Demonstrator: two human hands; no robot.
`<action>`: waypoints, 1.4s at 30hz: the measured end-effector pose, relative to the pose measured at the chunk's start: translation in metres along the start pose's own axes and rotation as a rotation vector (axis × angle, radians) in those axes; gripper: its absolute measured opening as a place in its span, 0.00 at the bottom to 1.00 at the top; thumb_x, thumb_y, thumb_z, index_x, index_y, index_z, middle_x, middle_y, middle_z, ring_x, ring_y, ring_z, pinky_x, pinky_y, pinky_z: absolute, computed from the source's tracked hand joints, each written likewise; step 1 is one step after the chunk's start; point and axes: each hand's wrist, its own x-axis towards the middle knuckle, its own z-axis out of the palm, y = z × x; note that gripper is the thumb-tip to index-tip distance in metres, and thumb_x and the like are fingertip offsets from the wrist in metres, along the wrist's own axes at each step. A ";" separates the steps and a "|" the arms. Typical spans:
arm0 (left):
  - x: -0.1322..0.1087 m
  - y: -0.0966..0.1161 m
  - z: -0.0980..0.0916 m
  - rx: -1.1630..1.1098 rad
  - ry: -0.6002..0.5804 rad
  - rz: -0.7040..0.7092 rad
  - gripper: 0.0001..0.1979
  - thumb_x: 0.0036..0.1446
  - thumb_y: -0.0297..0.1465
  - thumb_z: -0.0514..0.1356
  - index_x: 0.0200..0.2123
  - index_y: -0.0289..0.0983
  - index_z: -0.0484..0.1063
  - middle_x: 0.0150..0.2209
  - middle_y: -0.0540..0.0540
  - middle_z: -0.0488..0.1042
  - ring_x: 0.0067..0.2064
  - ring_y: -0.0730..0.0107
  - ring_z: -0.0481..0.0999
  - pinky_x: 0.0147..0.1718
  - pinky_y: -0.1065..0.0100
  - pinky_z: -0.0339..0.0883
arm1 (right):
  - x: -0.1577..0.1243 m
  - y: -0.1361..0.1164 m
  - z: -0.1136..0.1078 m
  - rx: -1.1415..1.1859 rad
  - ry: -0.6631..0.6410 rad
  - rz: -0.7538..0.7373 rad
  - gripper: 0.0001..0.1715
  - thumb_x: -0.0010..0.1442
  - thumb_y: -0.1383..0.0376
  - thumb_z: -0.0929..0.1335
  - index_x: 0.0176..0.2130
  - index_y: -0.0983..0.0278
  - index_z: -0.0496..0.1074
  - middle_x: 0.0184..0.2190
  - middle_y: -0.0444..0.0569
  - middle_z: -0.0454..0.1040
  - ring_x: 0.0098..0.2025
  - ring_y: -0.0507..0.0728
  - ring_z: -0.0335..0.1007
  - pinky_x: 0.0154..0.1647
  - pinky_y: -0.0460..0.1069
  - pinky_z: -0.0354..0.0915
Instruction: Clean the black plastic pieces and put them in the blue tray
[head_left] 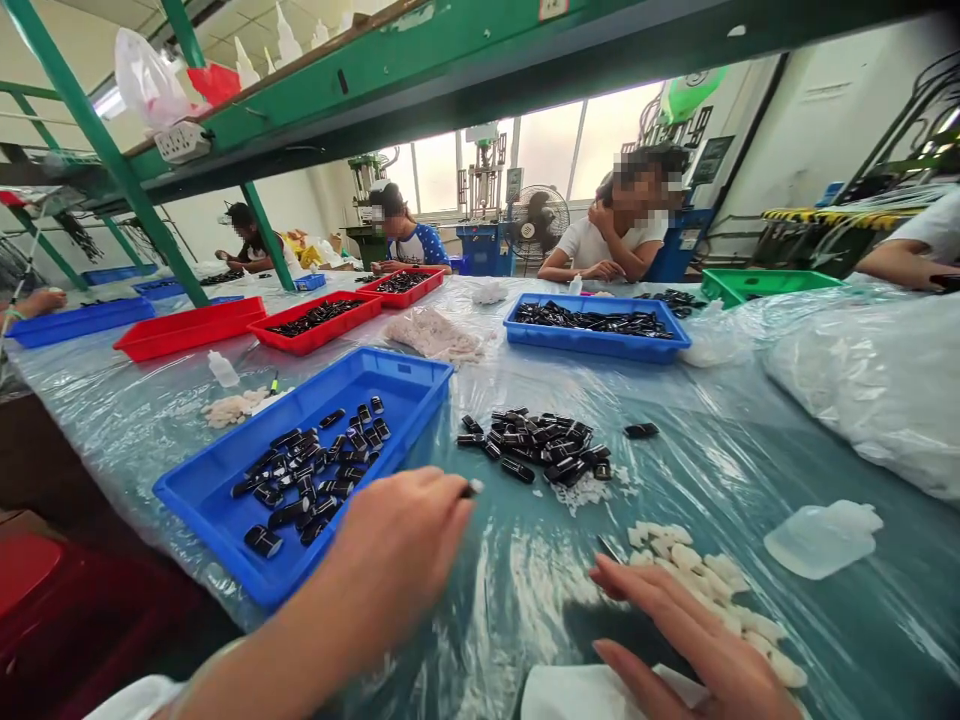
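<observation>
A plastic-covered workshop tabletop [495,620]. Beside a blue tray's [409,400] right edge, the left hand [409,535] pinches a small dark piece [470,490], mostly hidden, long axis unclear. The right hand [682,630], thumb spread, meets a thin dark tool [607,548]; whether gripped, I cannot tell. Black pieces [536,440] lie heaped beyond both hands, toward the far edge, nearer the left.
</observation>
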 end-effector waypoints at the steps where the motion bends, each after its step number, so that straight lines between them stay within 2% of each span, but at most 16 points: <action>1: -0.004 -0.011 -0.008 0.095 0.051 -0.086 0.16 0.59 0.33 0.46 0.37 0.38 0.74 0.34 0.42 0.76 0.35 0.60 0.75 0.33 0.66 0.62 | 0.001 -0.001 -0.001 0.003 0.012 -0.007 0.24 0.52 0.64 0.68 0.50 0.60 0.67 0.42 0.50 0.77 0.43 0.61 0.74 0.43 0.50 0.72; 3: -0.011 -0.033 -0.021 0.284 0.109 -0.273 0.18 0.60 0.36 0.45 0.40 0.37 0.73 0.38 0.40 0.76 0.38 0.53 0.75 0.35 0.60 0.63 | 0.003 -0.002 -0.002 0.014 0.024 -0.031 0.21 0.53 0.66 0.68 0.48 0.62 0.68 0.40 0.51 0.77 0.42 0.60 0.75 0.42 0.50 0.72; 5: -0.015 -0.051 -0.029 0.406 0.062 -0.414 0.20 0.60 0.36 0.43 0.38 0.38 0.74 0.37 0.40 0.77 0.39 0.48 0.75 0.34 0.58 0.64 | 0.005 -0.004 -0.002 0.028 0.019 -0.046 0.19 0.54 0.67 0.67 0.47 0.63 0.69 0.39 0.51 0.78 0.41 0.59 0.75 0.42 0.50 0.72; 7: -0.017 -0.060 -0.032 0.474 -0.019 -0.464 0.21 0.61 0.36 0.41 0.37 0.37 0.73 0.33 0.38 0.77 0.36 0.47 0.75 0.30 0.58 0.64 | 0.008 -0.007 -0.002 0.045 0.012 -0.051 0.17 0.54 0.69 0.66 0.46 0.64 0.70 0.38 0.52 0.78 0.40 0.58 0.74 0.41 0.49 0.72; 9: -0.017 -0.057 -0.028 0.513 -0.019 -0.466 0.21 0.61 0.37 0.41 0.39 0.35 0.72 0.33 0.37 0.76 0.36 0.46 0.75 0.28 0.58 0.64 | 0.009 -0.010 -0.002 0.062 0.017 -0.052 0.16 0.54 0.69 0.66 0.45 0.64 0.70 0.37 0.53 0.77 0.39 0.58 0.74 0.39 0.48 0.72; 13: -0.005 -0.023 -0.002 0.477 0.044 -0.210 0.17 0.61 0.33 0.44 0.46 0.33 0.67 0.41 0.37 0.74 0.42 0.53 0.73 0.34 0.61 0.66 | 0.011 -0.013 -0.001 0.112 0.037 -0.066 0.15 0.55 0.71 0.65 0.44 0.65 0.70 0.34 0.53 0.77 0.37 0.57 0.74 0.35 0.48 0.72; 15: 0.010 -0.004 0.017 0.407 -0.079 -0.045 0.14 0.61 0.31 0.46 0.42 0.33 0.69 0.39 0.39 0.74 0.42 0.55 0.73 0.34 0.62 0.67 | 0.011 -0.014 -0.001 0.138 0.038 -0.077 0.14 0.56 0.73 0.64 0.43 0.66 0.70 0.33 0.53 0.76 0.35 0.56 0.73 0.34 0.48 0.71; 18: 0.041 0.015 0.047 0.373 -0.144 0.050 0.08 0.57 0.30 0.53 0.35 0.33 0.70 0.34 0.42 0.74 0.40 0.58 0.73 0.34 0.62 0.68 | 0.011 -0.014 -0.003 0.154 0.019 -0.084 0.14 0.56 0.74 0.63 0.43 0.66 0.69 0.32 0.52 0.75 0.34 0.55 0.73 0.34 0.48 0.71; 20: 0.063 0.019 0.065 0.364 -0.158 0.081 0.07 0.57 0.27 0.53 0.37 0.32 0.69 0.37 0.41 0.73 0.42 0.60 0.72 0.36 0.62 0.68 | 0.011 -0.015 -0.004 0.161 0.012 -0.086 0.14 0.56 0.74 0.63 0.43 0.66 0.69 0.32 0.52 0.75 0.34 0.55 0.72 0.34 0.49 0.70; 23: 0.085 0.015 0.083 0.339 -0.176 0.124 0.11 0.59 0.32 0.55 0.43 0.34 0.68 0.44 0.44 0.70 0.43 0.65 0.71 0.40 0.60 0.68 | 0.010 -0.015 -0.004 0.180 0.010 -0.084 0.14 0.56 0.75 0.63 0.43 0.66 0.68 0.32 0.51 0.74 0.33 0.55 0.71 0.34 0.49 0.70; 27: 0.089 0.009 0.089 0.274 -0.152 0.165 0.08 0.59 0.27 0.52 0.39 0.32 0.70 0.44 0.40 0.69 0.47 0.61 0.69 0.42 0.59 0.66 | 0.008 -0.013 -0.002 0.198 -0.015 -0.036 0.14 0.55 0.75 0.63 0.42 0.66 0.69 0.31 0.50 0.73 0.33 0.55 0.70 0.33 0.49 0.69; 30: 0.077 0.015 0.083 0.164 -0.157 0.234 0.12 0.57 0.21 0.48 0.37 0.32 0.70 0.42 0.38 0.71 0.47 0.59 0.68 0.43 0.61 0.64 | 0.009 -0.011 -0.003 0.189 0.010 0.041 0.14 0.56 0.75 0.62 0.42 0.65 0.69 0.32 0.51 0.73 0.34 0.55 0.70 0.33 0.48 0.68; 33: 0.061 0.026 0.076 0.007 -0.225 0.351 0.11 0.56 0.24 0.51 0.39 0.36 0.70 0.38 0.46 0.74 0.41 0.67 0.71 0.41 0.68 0.64 | 0.011 -0.009 -0.009 0.167 0.082 0.153 0.13 0.57 0.74 0.62 0.43 0.65 0.68 0.36 0.52 0.71 0.35 0.55 0.70 0.33 0.48 0.67; 36: 0.048 0.035 0.071 -0.172 -0.305 0.435 0.08 0.55 0.27 0.54 0.36 0.38 0.72 0.32 0.50 0.75 0.34 0.73 0.72 0.36 0.73 0.63 | 0.014 -0.009 -0.015 0.217 0.027 0.222 0.14 0.58 0.72 0.62 0.44 0.64 0.69 0.37 0.52 0.70 0.36 0.55 0.69 0.34 0.49 0.66; 38: 0.044 0.038 0.070 -0.394 -0.349 0.384 0.07 0.54 0.28 0.56 0.32 0.36 0.74 0.27 0.50 0.73 0.29 0.73 0.70 0.31 0.73 0.61 | 0.015 -0.011 -0.018 0.302 -0.062 0.281 0.13 0.59 0.71 0.61 0.42 0.64 0.71 0.34 0.51 0.71 0.35 0.56 0.68 0.34 0.50 0.64; 42: 0.044 0.043 0.073 -0.983 -0.304 0.025 0.09 0.47 0.32 0.62 0.32 0.33 0.75 0.24 0.49 0.72 0.27 0.73 0.67 0.27 0.73 0.60 | 0.021 -0.016 -0.021 0.556 -0.157 0.564 0.11 0.58 0.65 0.63 0.32 0.65 0.74 0.25 0.49 0.74 0.28 0.55 0.67 0.28 0.49 0.61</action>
